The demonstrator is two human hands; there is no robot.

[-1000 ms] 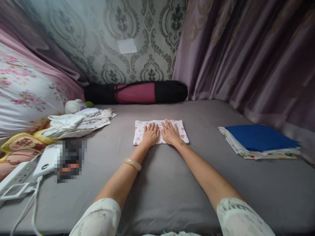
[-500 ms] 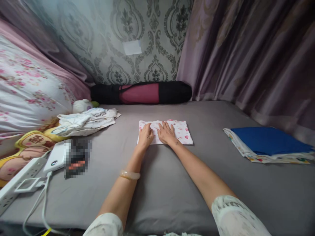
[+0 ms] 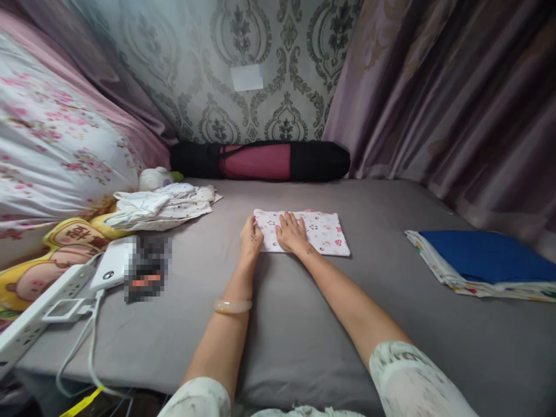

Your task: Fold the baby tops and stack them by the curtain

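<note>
A folded white cloth printed with pink hearts and small dark figures (image 3: 324, 233) lies flat on the grey bed sheet. My right hand (image 3: 292, 233) rests palm down on its middle, fingers spread and stretched out. At the cloth's left edge is my left hand (image 3: 251, 237), turned on its side with the fingers closed at that edge; its fingertips are partly hidden. A pale bangle (image 3: 233, 306) circles my left wrist.
On the right lies a folded stack with a blue cloth (image 3: 482, 252) on top. Crumpled light clothes (image 3: 163, 207), a plush toy (image 3: 152, 178), a white power bank (image 3: 113, 263) and a power strip (image 3: 43, 310) with cables are on the left. A black-and-maroon long bag (image 3: 256, 161) lies along the wall.
My left hand has slid from on top of the cloth to its left edge and turned sideways. My right hand stays flat on it. The view has shifted slightly left.
</note>
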